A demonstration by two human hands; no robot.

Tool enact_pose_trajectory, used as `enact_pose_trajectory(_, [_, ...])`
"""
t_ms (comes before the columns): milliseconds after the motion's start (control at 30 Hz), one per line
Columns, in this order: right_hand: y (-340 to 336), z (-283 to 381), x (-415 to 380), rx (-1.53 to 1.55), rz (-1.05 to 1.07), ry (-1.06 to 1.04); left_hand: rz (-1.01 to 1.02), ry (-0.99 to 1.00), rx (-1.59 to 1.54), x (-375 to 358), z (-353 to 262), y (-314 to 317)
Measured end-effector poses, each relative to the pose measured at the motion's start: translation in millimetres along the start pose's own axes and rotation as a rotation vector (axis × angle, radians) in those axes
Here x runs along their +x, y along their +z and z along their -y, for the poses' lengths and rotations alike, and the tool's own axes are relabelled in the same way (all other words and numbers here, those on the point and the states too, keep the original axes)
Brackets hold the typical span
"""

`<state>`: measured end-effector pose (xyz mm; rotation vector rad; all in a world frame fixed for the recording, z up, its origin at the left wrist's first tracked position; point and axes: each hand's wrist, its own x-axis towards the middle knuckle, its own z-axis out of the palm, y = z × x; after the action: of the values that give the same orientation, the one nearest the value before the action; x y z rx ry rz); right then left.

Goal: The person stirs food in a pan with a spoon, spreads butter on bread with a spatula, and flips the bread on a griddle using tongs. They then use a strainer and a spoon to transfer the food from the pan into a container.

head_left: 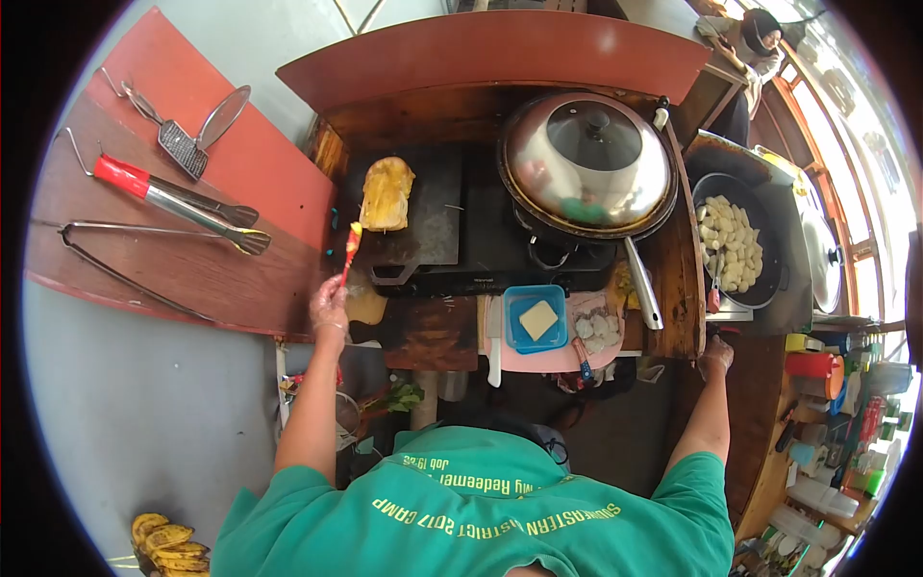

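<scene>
Closed around a red basting brush [352, 252], the left hand [329, 306] keeps its yellow-smeared tip just beside the yellow-coated bread [387, 194], which lies on the dark griddle [437, 221]. Below the frying pan [769, 281] of pale pieces [729, 240] is the right hand [715, 356]; whether it grips anything cannot be told.

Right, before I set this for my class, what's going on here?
A person's left hand holds a slim red tool, its tip near a yellowish, bread-like slab on the griddle. The right hand is off to the right, near a pan of pale pieces; whether it grips anything is unclear. A domed lid sits between griddle and pan.
</scene>
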<state>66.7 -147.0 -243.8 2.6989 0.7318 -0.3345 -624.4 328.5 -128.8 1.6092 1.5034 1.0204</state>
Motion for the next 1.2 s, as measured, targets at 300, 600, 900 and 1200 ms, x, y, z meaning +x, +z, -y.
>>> enact_pose_trajectory(300, [-2.9,3.2,-2.9,0.056,-0.013,0.062,-0.064,0.521,0.631,9.7,-57.1,30.9])
enact_pose_trajectory(600, [6.7,-3.2,4.8,0.046,-0.011,-0.016,-0.092,0.547,0.601,16.9,-59.4,39.9])
enact_pose_trajectory(900, [26.7,-21.5,15.0,0.128,-0.063,-0.023,0.585,-0.459,-0.367,-139.6,-81.1,74.2])
enact_pose_trajectory(1200, [51.3,-36.4,-65.1,1.603,0.389,0.358,0.908,-0.407,-0.270,-230.9,-152.7,280.0])
